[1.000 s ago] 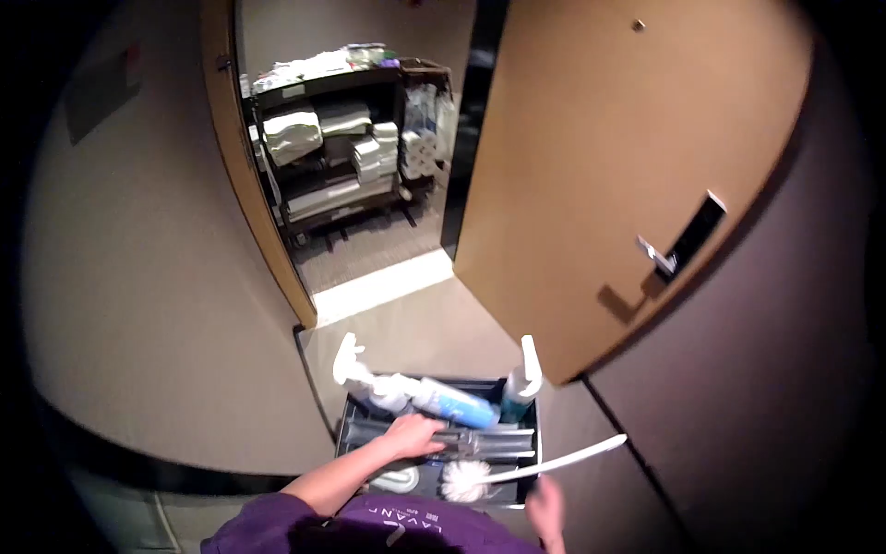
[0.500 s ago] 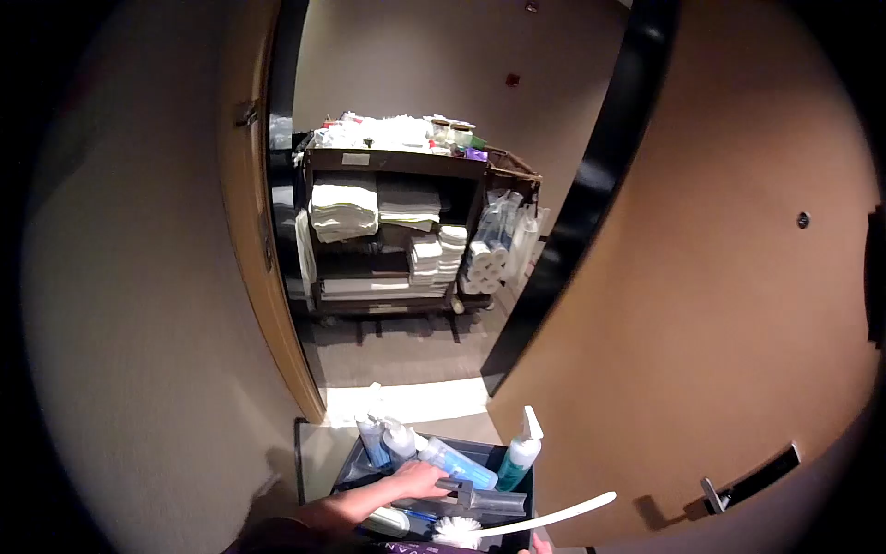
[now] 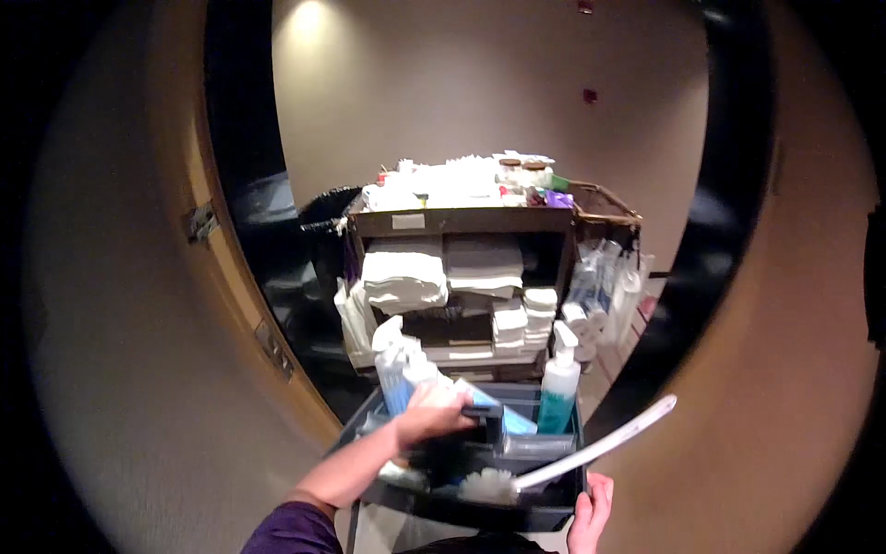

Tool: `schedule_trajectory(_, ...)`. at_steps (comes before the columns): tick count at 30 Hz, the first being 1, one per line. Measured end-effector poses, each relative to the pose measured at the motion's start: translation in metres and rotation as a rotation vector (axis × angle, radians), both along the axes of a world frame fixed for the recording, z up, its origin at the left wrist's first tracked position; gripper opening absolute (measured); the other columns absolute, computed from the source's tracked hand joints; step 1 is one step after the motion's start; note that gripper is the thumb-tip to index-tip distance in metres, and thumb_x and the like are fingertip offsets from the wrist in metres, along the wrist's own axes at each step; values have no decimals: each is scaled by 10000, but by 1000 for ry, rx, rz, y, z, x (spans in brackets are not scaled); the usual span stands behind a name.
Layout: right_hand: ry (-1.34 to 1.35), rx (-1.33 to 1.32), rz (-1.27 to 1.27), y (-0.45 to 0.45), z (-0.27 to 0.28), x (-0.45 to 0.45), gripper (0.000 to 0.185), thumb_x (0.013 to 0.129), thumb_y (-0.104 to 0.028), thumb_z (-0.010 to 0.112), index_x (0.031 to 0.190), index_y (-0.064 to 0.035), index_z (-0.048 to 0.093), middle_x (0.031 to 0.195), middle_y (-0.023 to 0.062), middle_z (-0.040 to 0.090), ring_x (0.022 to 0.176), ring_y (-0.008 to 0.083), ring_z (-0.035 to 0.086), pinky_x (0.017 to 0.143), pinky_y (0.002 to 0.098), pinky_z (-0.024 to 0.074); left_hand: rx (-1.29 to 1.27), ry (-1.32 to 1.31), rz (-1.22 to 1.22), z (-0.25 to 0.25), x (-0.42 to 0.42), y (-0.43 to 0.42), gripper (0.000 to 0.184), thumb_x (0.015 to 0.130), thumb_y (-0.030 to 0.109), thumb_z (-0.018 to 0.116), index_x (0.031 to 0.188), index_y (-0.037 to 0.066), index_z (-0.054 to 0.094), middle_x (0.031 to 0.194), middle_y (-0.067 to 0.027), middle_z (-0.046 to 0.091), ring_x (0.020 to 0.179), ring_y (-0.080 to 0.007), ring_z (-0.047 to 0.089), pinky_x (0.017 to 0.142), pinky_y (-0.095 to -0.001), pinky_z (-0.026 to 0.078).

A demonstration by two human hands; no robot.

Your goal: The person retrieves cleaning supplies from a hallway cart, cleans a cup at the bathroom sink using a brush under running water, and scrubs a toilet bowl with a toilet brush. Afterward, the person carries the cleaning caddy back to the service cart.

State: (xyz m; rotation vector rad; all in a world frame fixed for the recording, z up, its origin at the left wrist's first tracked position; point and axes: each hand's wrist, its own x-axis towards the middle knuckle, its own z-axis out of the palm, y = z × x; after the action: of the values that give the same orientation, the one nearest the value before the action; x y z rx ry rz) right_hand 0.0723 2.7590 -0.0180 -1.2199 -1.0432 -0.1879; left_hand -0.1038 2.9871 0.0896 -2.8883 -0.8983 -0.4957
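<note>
My left hand [image 3: 436,411] is wrapped around the middle handle of a dark cleaning caddy [image 3: 388,500]. At the caddy's right side, my right hand [image 3: 591,513] grips the wall near the front corner. Spray bottles with white tops [image 3: 391,365] stand in the left rear part, and a bottle with blue liquid [image 3: 513,418] leans beside them. A spray bottle with green liquid [image 3: 558,392] stands upright at the right rear. In the front part lies a toilet brush [image 3: 489,486], its long white handle sticking out over the right edge.
A housekeeping cart [image 3: 461,220] stands just ahead beyond the doorway, with folded white towels [image 3: 404,275] on its shelves and supplies on top. Toilet paper rolls [image 3: 581,323] hang in a bag at its right. The door edge [image 3: 235,295] is at left, the dark door frame [image 3: 715,231] at right.
The cart and doorway look nearer now. The caddy is lifted higher in view, still held by my left hand. My right hand shows more fully at its right side.
</note>
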Motion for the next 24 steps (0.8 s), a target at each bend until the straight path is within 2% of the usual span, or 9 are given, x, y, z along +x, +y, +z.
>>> schedule_trajectory(2,-193,-6,114,54,52,36,446,896,-341,400,1079,52,505,999,146,484,898,225,496,798,331,404,95,-28,123,73,16,44,336,690,496,624,863,212,674,685,-92,633,629,-267,621,597,-378,494)
schedule_trajectory(5,-47,-100,391,120,82,86,342,928,-195,354,1142,38,484,1014,120,521,626,114,522,540,207,434,457,-158,199,151,23,97,262,643,410,693,815,212,677,644,-75,616,628,-240,623,565,-370,488)
schedule_trajectory(6,103,-150,445,140,93,98,304,841,-52,433,1123,0,535,840,91,578,584,110,528,566,228,443,636,-184,185,180,25,111,246,638,367,704,827,212,670,647,-72,613,646,-240,619,568,-369,484)
schedule_trajectory(10,-147,-384,390,201,110,126,215,854,-38,478,1035,-11,591,753,58,612,601,74,543,541,215,456,836,-191,331,276,10,192,126,675,239,652,791,190,650,668,-87,567,615,-255,580,528,-364,469)
schedule_trajectory(13,-39,-541,432,222,121,119,234,856,-88,482,1062,-17,566,876,83,566,767,162,539,720,265,432,955,-172,391,336,-16,237,163,735,190,588,880,220,657,640,-81,614,594,-228,620,520,-353,486)
schedule_trajectory(17,80,-470,424,263,114,121,250,899,-180,465,1079,-45,572,885,93,582,753,187,556,711,288,449,1017,-205,478,384,-52,290,185,765,207,588,940,197,646,684,-100,633,614,-233,631,563,-346,512)
schedule_trajectory(18,54,-370,330,283,114,118,201,844,-32,482,997,-6,609,732,53,603,661,106,562,615,227,448,1023,-194,546,394,-63,300,182,773,220,590,945,191,643,691,-100,634,621,-230,635,558,-347,511)
schedule_trajectory(20,-47,-391,212,356,124,178,202,832,-47,490,993,-23,608,760,80,597,703,169,581,628,263,450,1075,-151,537,418,-29,382,165,775,227,589,924,174,636,689,-101,632,623,-238,634,555,-350,510)
schedule_trajectory(24,-273,-183,-49,505,183,183,254,835,-40,470,1070,-27,566,991,127,553,958,230,526,828,334,413,1060,-182,642,440,-76,490,149,772,260,593,860,142,615,698,-105,628,660,-267,630,582,-374,507)
